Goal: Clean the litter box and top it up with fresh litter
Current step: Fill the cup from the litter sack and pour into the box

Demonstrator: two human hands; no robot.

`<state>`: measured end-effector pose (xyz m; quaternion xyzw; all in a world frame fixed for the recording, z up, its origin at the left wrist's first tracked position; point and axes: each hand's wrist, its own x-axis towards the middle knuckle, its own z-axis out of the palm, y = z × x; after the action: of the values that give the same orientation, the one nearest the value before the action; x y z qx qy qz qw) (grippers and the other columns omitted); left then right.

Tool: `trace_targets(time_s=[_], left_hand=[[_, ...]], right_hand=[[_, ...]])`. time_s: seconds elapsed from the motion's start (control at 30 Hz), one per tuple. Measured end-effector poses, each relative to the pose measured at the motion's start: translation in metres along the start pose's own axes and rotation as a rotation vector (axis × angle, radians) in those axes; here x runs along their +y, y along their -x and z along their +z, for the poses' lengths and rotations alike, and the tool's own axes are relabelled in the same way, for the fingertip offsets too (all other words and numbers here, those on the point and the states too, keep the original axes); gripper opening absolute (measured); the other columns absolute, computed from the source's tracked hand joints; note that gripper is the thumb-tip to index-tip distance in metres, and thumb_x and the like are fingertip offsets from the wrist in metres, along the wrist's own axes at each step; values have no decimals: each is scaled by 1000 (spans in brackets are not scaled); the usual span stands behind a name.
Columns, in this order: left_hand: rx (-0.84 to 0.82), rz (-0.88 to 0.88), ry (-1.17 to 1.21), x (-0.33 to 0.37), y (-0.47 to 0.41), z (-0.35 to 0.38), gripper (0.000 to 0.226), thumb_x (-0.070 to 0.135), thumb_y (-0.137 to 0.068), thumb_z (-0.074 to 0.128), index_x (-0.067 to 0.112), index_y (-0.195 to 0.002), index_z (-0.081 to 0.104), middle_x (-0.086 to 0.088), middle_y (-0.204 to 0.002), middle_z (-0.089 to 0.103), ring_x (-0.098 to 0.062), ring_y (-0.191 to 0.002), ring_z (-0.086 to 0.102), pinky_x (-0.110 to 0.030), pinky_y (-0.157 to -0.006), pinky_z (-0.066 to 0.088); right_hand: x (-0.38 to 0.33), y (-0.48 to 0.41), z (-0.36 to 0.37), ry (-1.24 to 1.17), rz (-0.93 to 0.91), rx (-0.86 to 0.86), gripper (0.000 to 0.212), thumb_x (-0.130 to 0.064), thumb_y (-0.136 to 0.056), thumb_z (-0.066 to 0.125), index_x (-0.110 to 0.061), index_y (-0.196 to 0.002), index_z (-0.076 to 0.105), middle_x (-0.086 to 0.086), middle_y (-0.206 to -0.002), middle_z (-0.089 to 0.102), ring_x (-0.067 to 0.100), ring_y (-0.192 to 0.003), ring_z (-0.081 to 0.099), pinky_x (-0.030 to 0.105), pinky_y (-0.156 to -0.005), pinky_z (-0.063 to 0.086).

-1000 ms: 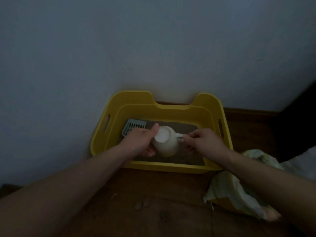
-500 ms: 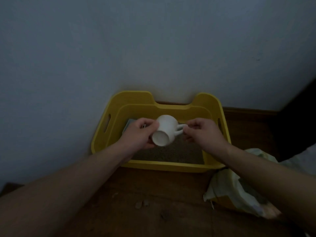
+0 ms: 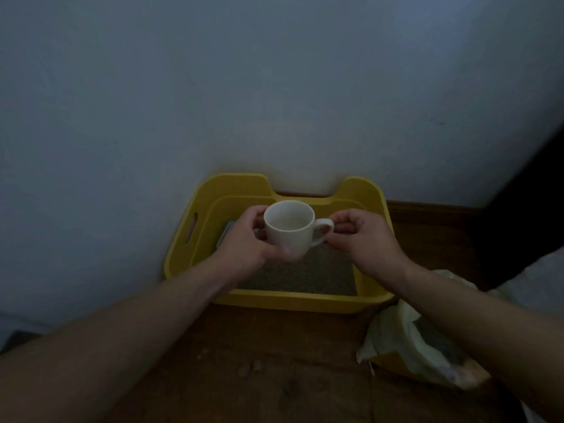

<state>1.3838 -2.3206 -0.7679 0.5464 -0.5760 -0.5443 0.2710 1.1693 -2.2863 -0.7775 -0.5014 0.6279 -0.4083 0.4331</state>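
White glazed ceramic is filling both my hands: I am holding a white ceramic mug [image 3: 290, 230] upright, its mouth tipped a little toward me. My left hand [image 3: 244, 242] is cupping the mug's body from the left and underneath, fingers curled round it. My right hand [image 3: 363, 239] is pinching the loop handle between thumb and curled fingers. The mug is hanging in the air above the middle of the yellow plastic litter box [image 3: 293, 302]. Grey granular litter [image 3: 308, 274] is lying across the box floor below the mug. A corner of a pale blue scoop [image 3: 225, 236] is peeking out beside my left hand, by the box's left wall. The box is standing on a dark wooden floor [image 3: 259, 377] against a pale wall [image 3: 213, 87]. A crumpled pale bag [image 3: 403, 340] is lying under my right forearm, just beside the box's near right corner.
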Motion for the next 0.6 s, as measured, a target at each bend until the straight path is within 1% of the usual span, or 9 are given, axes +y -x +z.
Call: trace_targets(time_s=[0.07, 0.13, 0.17, 0.27, 0.37, 0.5, 0.6], left_hand=[[21, 46, -37, 3, -1, 3, 88, 0, -68, 85, 24, -141, 41, 5, -137, 55, -15, -127, 51, -35, -100, 48], [39, 77, -80, 5, -3, 6, 91, 1, -68, 85, 24, -142, 39, 6, -139, 54, -14, -130, 48, -33, -102, 44], [49, 84, -90, 6, -4, 7, 92, 1, -68, 85, 24, -143, 37, 6, -140, 53, -13, -131, 47, -34, -104, 43], [61, 98, -103, 11, -11, 8, 91, -2, -67, 85, 26, -140, 38, 6, -141, 53, -15, -132, 47, -45, -111, 42], [70, 106, -103, 16, -18, 9, 88, -4, -67, 83, 29, -135, 38, 6, -139, 54, -15, -132, 47, -45, -111, 41], [60, 93, -53, 34, -22, 11, 81, -12, -64, 82, 33, -120, 44, 9, -132, 57, -14, -126, 52, -40, -103, 48], [61, 75, 20, 59, -16, 9, 80, -17, -60, 81, 37, -109, 49, 7, -129, 60, -17, -123, 56, -43, -98, 52]], right_hand=[[-3, 0, -3, -13, -19, 12, 19, -2, -87, 71, -19, -92, 69, -1, -89, 76, 14, -88, 72, 31, -79, 59], [-3, -2, -5, -22, -16, 19, 17, -3, -89, 69, -19, -93, 70, 0, -90, 75, 15, -89, 72, 29, -79, 59], [-3, -3, -6, -31, -8, 22, 16, -4, -90, 69, -19, -94, 70, 0, -91, 75, 15, -90, 72, 29, -78, 58], [-4, -9, -11, -81, 1, 14, 15, -6, -92, 66, -17, -101, 71, 1, -95, 76, 14, -92, 72, 30, -81, 59], [-9, -11, -16, -127, 4, 28, 18, -7, -94, 63, -17, -106, 71, 3, -99, 75, 16, -97, 71, 29, -85, 59], [-22, -14, -26, -118, 54, 29, 18, -9, -95, 63, -21, -104, 73, 1, -100, 75, 15, -99, 71, 37, -91, 59], [-46, -10, -40, -146, 99, 28, 18, -9, -94, 64, -23, -99, 74, 1, -100, 75, 17, -100, 70, 42, -93, 58]])
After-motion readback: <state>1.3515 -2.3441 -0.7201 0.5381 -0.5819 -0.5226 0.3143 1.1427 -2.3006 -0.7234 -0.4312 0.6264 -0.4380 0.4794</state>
